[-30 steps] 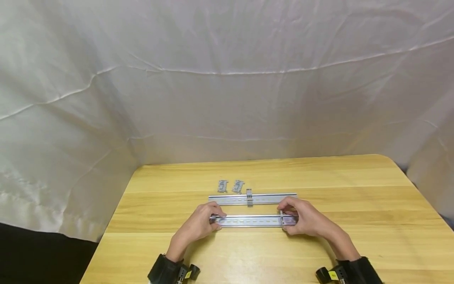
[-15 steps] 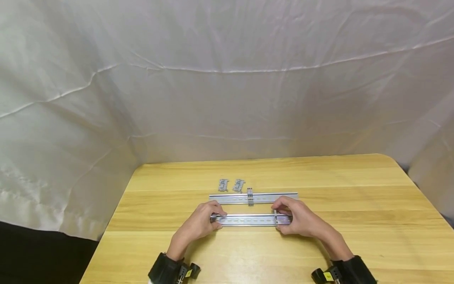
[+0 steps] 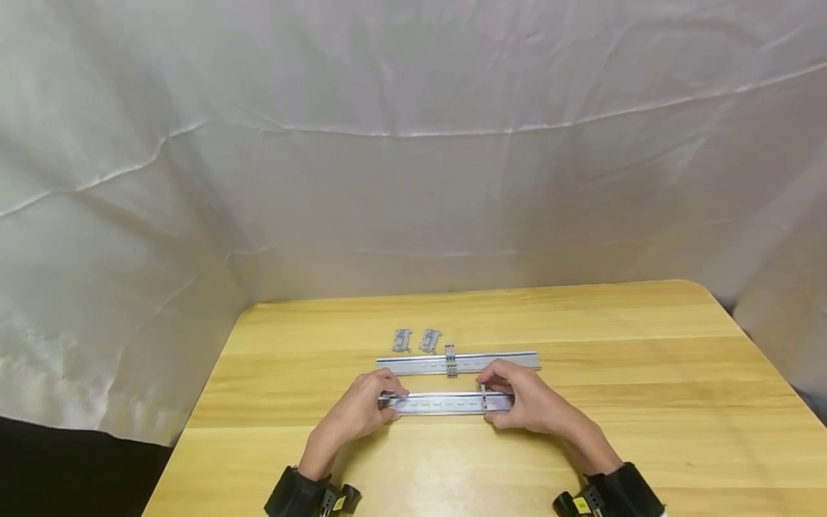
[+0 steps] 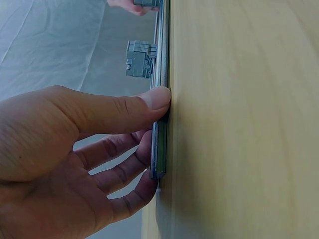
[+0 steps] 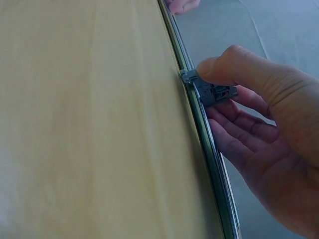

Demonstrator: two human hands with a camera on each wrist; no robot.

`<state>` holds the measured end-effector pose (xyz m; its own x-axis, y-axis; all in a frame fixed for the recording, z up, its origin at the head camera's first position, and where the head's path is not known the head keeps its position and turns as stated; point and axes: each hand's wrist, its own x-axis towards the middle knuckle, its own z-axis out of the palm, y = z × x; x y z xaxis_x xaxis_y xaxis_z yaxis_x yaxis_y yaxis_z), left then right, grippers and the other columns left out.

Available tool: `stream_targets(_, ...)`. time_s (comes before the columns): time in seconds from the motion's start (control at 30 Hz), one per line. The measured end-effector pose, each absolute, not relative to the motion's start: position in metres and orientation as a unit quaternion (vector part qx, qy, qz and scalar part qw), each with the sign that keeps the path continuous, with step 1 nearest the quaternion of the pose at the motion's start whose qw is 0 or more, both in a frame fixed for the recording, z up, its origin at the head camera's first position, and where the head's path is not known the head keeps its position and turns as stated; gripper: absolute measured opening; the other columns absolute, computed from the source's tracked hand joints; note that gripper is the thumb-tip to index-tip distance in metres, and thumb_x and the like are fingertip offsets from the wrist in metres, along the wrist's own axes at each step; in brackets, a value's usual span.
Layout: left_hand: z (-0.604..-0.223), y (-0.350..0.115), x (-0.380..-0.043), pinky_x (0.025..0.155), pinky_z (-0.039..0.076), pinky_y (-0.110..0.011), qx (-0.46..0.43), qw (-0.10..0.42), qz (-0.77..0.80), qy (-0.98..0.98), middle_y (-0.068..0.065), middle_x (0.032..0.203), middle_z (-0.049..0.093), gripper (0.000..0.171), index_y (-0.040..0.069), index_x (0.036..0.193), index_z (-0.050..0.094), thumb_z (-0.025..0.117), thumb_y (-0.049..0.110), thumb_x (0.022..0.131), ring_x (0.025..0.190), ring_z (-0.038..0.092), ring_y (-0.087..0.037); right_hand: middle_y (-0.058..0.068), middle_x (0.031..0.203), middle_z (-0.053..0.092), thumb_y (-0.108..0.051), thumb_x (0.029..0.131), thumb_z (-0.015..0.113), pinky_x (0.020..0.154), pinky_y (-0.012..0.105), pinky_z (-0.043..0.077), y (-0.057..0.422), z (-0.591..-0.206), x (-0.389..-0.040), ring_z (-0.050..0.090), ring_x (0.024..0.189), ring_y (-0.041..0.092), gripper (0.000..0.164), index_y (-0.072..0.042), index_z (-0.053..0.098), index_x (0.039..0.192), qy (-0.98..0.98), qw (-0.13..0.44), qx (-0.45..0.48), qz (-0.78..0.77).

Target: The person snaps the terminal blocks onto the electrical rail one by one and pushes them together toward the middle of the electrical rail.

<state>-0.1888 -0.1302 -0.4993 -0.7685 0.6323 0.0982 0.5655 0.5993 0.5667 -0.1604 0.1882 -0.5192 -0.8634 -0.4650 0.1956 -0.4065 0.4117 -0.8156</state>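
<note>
A slotted metal DIN rail point(image 3: 436, 405) lies crosswise near the middle of the wooden table. My left hand point(image 3: 358, 406) grips its left end, thumb on the near edge and fingers on the far side, as the left wrist view shows on the rail point(image 4: 159, 139). Toward the rail's right end, a thin grey terminal block point(image 5: 212, 92) sits across it, pinched between the thumb and fingers of my right hand point(image 3: 533, 400). Part of the rail's right end is hidden by that hand.
Behind lies a second DIN rail point(image 3: 413, 366) carrying several grey terminal blocks point(image 3: 450, 361) side by side. Two loose grey terminal blocks, one at left point(image 3: 402, 340) and one at right point(image 3: 429, 341), lie flat beyond it. A pale cloth point(image 3: 413, 201) hangs behind the table.
My right hand has moved left along the front rail, and the terminal block it pinches has shifted left with it. The left hand keeps its grip on the rail's left end.
</note>
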Motion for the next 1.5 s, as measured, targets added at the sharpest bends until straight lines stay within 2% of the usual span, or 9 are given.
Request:
stream_targets(0.3, -0.501, -0.132, -0.188, 0.085, 0.057, -0.036, 0.326, 0.063, 0.294, 0.896, -0.002, 0.099, 0.067, 0.03, 0.003, 0.105, 0.076, 0.08, 0.003, 0.075, 0.093, 0.064, -0.019, 0.012, 0.109, 0.066, -0.003, 0.064, 0.084, 0.091, 0.036, 0.054, 0.175, -0.519, -0.16, 0.064, 0.105, 0.025, 0.049, 0.001, 0.063, 0.108, 0.852, 0.008, -0.264, -0.453)
stream_targets(0.6, -0.5, -0.131, -0.189, 0.087, 0.056, -0.037, 0.325, 0.067, 0.29, 0.898, -0.003, 0.101, 0.067, 0.03, 0.003, 0.106, 0.076, 0.08, 0.003, 0.075, 0.094, 0.064, -0.02, 0.004, 0.11, 0.067, -0.013, 0.064, 0.086, 0.09, 0.034, 0.056, 0.164, -0.518, -0.162, 0.063, 0.102, 0.014, 0.048, -0.007, 0.067, 0.108, 0.874, -0.017, -0.255, -0.414)
stream_targets(0.93, -0.499, -0.131, -0.189, 0.086, 0.056, -0.037, 0.328, 0.062, 0.297, 0.895, -0.002, 0.099, 0.066, 0.031, 0.003, 0.105, 0.076, 0.08, 0.003, 0.075, 0.093, 0.064, -0.02, 0.004, 0.11, 0.068, -0.016, 0.063, 0.086, 0.088, 0.037, 0.056, 0.154, -0.516, -0.162, 0.064, 0.101, 0.015, 0.052, -0.005, 0.069, 0.112, 0.882, -0.052, -0.274, -0.38)
stream_targets(1.5, -0.5, -0.131, -0.189, 0.084, 0.057, -0.036, 0.334, 0.052, 0.3, 0.892, -0.004, 0.099, 0.066, 0.031, 0.001, 0.104, 0.076, 0.081, 0.001, 0.073, 0.093, 0.064, -0.021, 0.005, 0.109, 0.068, -0.017, 0.065, 0.086, 0.09, 0.037, 0.055, 0.139, -0.514, -0.164, 0.063, 0.101, 0.016, 0.052, -0.005, 0.069, 0.112, 0.884, -0.046, -0.276, -0.375)
